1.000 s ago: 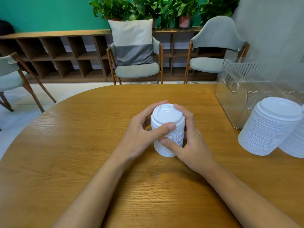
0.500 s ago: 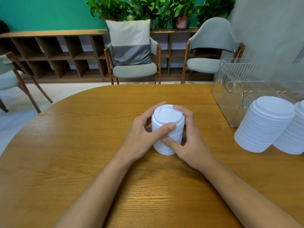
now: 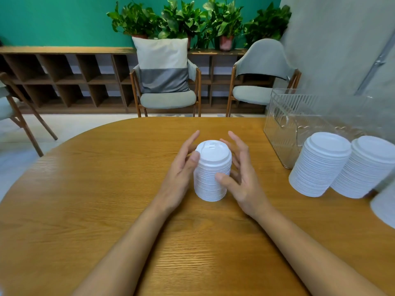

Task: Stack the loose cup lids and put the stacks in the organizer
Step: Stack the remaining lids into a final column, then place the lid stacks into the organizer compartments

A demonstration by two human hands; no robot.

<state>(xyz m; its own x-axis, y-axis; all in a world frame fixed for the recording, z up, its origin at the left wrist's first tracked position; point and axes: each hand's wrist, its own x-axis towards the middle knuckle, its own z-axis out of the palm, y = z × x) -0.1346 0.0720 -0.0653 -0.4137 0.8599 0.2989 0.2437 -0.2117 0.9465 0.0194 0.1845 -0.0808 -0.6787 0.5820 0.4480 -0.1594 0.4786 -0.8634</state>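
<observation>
White plastic: the centre stack of cup lids stands upright mid-desk, sip-hole lid on top, edges fairly even down the side.

Left hand: fingers straight and slightly spread on the stack's left side, thumb touching it near the top. Not wrapped round it.

Right hand: fingers likewise extended and fanned on the right side, thumb pad touching the stack about halfway down. Both hands are wide, flanking and steadying it without gripping.

Right of this, well apart from the centre stack: second stack and third stack, side by side and close together; whether they touch, cannot tell. They look to lean, which may be lens distortion. A fourth stack is cut off by the right edge.

Far right: the clear ribbed organizer, just behind the second stack. No lids visible inside, as far as the transparent walls allow.

No loose lids are seen on the desk.

Judgement on progress: stacking looks finished or nearly so, with the centre stack being squared up. The placing half is not begun; every visible stack has yet to go into the organizer.
</observation>
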